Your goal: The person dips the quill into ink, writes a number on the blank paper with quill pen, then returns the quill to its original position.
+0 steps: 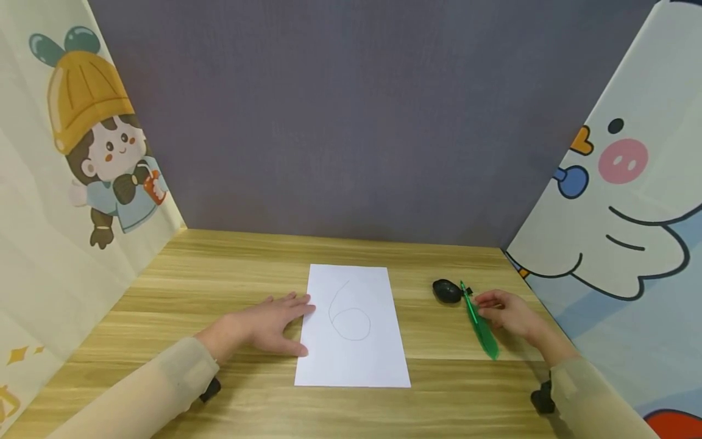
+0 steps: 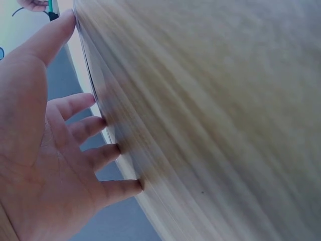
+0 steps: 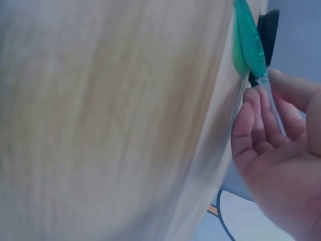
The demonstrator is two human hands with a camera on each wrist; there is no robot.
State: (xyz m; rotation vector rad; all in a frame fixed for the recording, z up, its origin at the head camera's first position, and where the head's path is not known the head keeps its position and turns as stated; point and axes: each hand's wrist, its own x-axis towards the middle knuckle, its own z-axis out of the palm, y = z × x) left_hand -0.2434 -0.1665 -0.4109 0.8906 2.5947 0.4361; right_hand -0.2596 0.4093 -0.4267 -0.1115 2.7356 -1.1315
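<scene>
A white sheet of paper (image 1: 378, 360) lies on the wooden table, with a thin-lined figure like a 6 drawn on it. My left hand (image 1: 274, 323) rests at the sheet's left edge, fingers spread, fingertips and thumb just over the paper. In the left wrist view the fingers (image 2: 103, 158) are apart and grip nothing. At the right, my right hand (image 1: 507, 314) pinches a green feather pen (image 1: 482, 332) from its right side, thumb and fingertips close together. The pen's slim tip points away and its feather end points toward me. Beyond the hand sits a black rounded object (image 1: 446, 291).
A wood-grain table (image 1: 247, 274) carries everything. A grey panel (image 1: 340, 122) rises along its far edge. Cartoon-printed sheets stand at the left (image 1: 49, 244) and right (image 1: 620, 244). Beside the pen's upper end is a small black piece (image 1: 468, 291).
</scene>
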